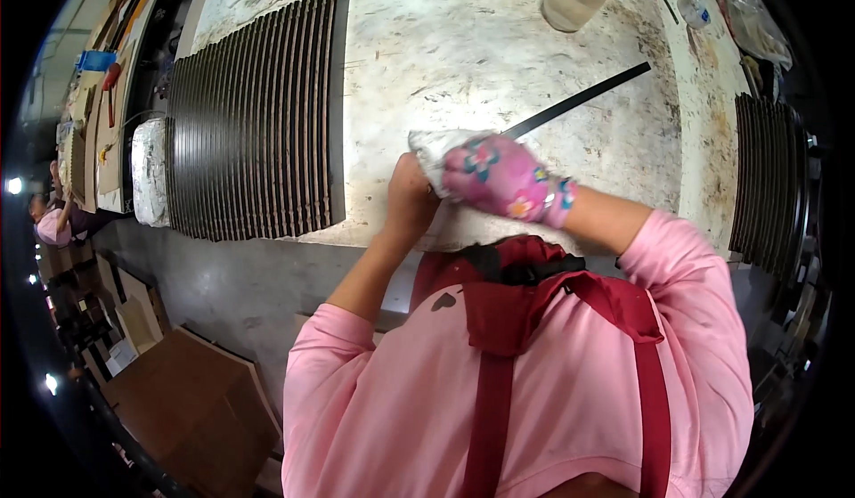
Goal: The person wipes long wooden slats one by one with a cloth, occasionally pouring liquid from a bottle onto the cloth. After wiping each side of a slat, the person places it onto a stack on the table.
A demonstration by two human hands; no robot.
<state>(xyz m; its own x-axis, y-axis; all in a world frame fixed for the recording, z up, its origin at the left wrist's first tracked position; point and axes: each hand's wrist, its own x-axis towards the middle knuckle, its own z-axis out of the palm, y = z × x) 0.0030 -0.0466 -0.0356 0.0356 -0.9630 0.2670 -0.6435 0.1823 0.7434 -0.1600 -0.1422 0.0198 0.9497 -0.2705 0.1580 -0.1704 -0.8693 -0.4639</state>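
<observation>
The right hand (499, 177), gloved, grasps a white cloth (435, 146) over a black strip (579, 100) pointing toward two o'clock, the left hand (412, 191) clenched at nine o'clock, its fingers' contents hidden.

The curled left hand (411, 197) sits just beside the right hand (495, 175).

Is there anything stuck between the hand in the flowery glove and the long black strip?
Looks like it: a white cloth is bunched at the gloved right hand, seemingly between it and the black strip. The glove hides exactly how they touch. Nothing visible blocks the strip's bare far end.
</observation>
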